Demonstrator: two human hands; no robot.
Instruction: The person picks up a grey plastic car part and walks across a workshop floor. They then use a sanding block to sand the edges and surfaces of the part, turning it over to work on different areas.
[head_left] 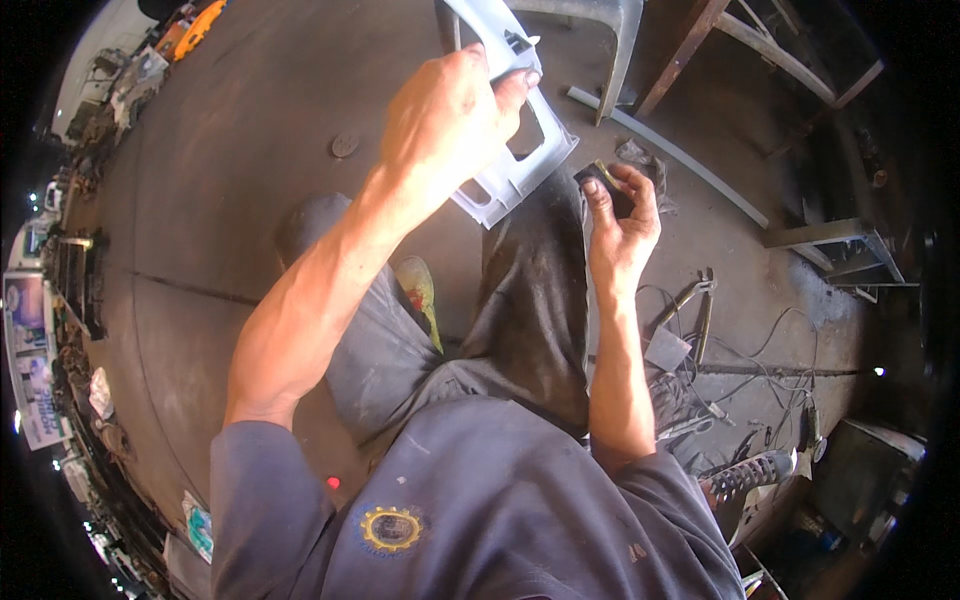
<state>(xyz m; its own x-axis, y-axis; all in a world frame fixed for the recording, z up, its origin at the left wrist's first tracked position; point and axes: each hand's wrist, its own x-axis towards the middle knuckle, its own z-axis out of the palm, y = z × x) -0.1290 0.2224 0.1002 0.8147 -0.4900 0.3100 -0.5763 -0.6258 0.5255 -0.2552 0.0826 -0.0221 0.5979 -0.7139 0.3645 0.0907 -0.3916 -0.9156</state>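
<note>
My left hand [445, 120] grips a pale grey plastic frame [545, 165] by its edge, with the thumb pressed on the near bar. The frame is moulded, with wide openings and a small dark clip near its top, and it is raised above my knees. Just to its right, my right hand [622, 230] pinches a small dark block or folded pad [592, 173] with a yellowish edge between thumb and fingers. The pad's exact kind cannot be made out. A small gap separates the pad from the frame.
Ahead stands a grey chair or stool [625, 40], beside a rusty metal frame [690, 50]. A long grey strip [690, 160] lies on the floor. At right are a welding-type clamp [705, 300], tangled cables [790, 340] and a laced shoe [755, 472]. A round disc [344, 146] lies left.
</note>
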